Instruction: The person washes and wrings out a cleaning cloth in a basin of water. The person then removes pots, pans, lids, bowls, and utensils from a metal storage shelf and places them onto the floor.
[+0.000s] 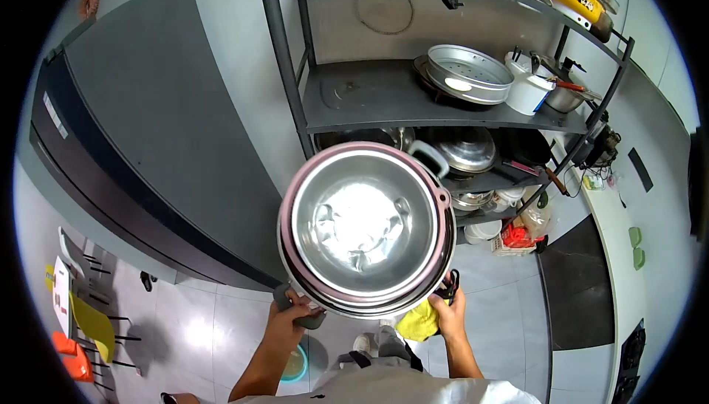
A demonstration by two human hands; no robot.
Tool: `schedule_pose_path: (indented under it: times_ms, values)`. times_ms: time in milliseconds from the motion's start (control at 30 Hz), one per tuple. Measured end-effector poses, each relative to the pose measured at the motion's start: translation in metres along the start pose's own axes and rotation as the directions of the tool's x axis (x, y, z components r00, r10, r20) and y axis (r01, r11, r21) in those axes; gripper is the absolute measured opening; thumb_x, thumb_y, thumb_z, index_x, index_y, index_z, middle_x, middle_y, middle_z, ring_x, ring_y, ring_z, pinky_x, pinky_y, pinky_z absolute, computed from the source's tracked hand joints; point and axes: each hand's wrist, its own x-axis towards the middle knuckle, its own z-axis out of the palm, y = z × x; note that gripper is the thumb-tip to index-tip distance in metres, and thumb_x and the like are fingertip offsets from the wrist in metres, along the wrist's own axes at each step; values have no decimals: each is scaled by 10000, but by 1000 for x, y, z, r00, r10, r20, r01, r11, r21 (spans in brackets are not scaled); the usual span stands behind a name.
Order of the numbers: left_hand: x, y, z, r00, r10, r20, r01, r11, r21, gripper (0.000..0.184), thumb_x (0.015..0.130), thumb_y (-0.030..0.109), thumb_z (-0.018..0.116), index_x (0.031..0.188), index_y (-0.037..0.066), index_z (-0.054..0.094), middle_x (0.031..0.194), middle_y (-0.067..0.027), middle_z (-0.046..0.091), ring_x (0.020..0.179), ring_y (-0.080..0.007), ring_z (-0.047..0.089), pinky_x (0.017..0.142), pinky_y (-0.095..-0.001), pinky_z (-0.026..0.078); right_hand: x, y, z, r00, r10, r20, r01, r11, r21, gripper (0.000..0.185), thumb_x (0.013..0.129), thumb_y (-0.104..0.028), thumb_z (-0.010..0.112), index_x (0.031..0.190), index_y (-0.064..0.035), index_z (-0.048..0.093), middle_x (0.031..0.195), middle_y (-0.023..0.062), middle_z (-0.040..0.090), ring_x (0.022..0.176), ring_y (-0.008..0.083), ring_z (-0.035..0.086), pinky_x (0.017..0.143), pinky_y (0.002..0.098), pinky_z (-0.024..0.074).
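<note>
A stack of nested pots is held up in front of me, with a shiny steel pot [362, 219] innermost and a pink-rimmed pot [292, 216] around it. A grey side handle [428, 156] sticks out at the far side. My left hand [286, 319] is closed around a dark grey handle [310, 320] on the stack's near left. At the near right, my right hand [449, 312] grips the stack beside a black loop handle [453, 280], with a yellow cloth [419, 321] in the same hand. Its fingertips are partly hidden.
Ahead stands a dark metal shelf rack [362, 94] bearing a steamer tray [470, 72], a white bucket [529, 86], a lidded pan [465, 149] and other cookware. A grey fridge [170, 131] is at left, a counter [617, 271] at right. A blue-rimmed basin [297, 365] sits on the floor.
</note>
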Motion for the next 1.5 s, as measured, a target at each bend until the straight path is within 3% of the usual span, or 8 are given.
schedule_pose_path:
  times_ms: [267,467,667,867,1000,1100,1333,1500]
  values:
    - [9,-82,-11,979,-205,-16,206,978,34,280,745,-122,585,829,112,456,907,-58,499,886,-217,575,856,-446,563,-63,-3,-62,962,198,-189,-172,974,149,672,767,-29,603,1422,57,481,1404,179,541,1344,300,487,1145,413,356]
    - [18,-208,17,926,-376,45,362,913,186,244,807,-119,563,825,93,444,1026,-105,584,952,-264,637,891,-443,542,-117,24,-181,923,298,-244,-285,954,88,723,824,-21,585,1527,-44,415,1437,160,512,1341,233,464,1137,369,330]
    - [101,-354,-42,823,-533,195,427,808,406,268,798,-138,538,875,100,442,1105,-137,621,995,-289,635,915,-466,530,-129,104,-257,698,600,-391,-466,795,388,601,845,13,605,1430,15,467,1279,102,608,1149,202,596,1000,332,457]
    - [179,-537,-56,692,-708,139,587,664,463,302,785,-140,605,810,108,434,998,-69,602,966,-213,632,872,-369,518,-145,300,-336,352,728,-589,-481,680,554,509,843,15,656,1317,46,472,1131,120,641,1022,216,644,883,330,522]
    - [195,-669,-83,673,-739,28,626,590,510,303,799,-128,622,793,111,437,907,-8,533,886,-155,594,854,-311,489,-177,424,-400,82,628,-774,-660,616,430,505,783,-86,696,1233,69,528,1076,133,641,911,218,633,817,340,523]
    - [215,-761,-87,646,-763,-17,555,455,697,301,785,-83,659,794,104,424,931,-24,545,970,-155,616,819,-329,517,-207,507,-462,41,645,-763,-676,580,453,437,771,-82,692,1163,68,570,1028,131,651,891,224,637,799,347,526]
    - [254,-948,-101,522,-851,-66,708,388,590,277,751,-119,627,839,77,453,978,-74,587,1225,-226,572,878,-380,566,-229,643,-598,-6,681,-732,-710,513,483,381,780,-41,666,1129,85,577,1008,159,654,872,276,651,792,400,538]
    - [282,-1032,-95,507,-855,-110,702,335,628,276,760,-180,557,848,62,458,1284,-177,528,1381,-303,466,921,-453,603,-231,718,-663,1,701,-713,-678,525,514,356,784,-25,649,1121,68,580,1008,164,652,882,298,663,799,409,545]
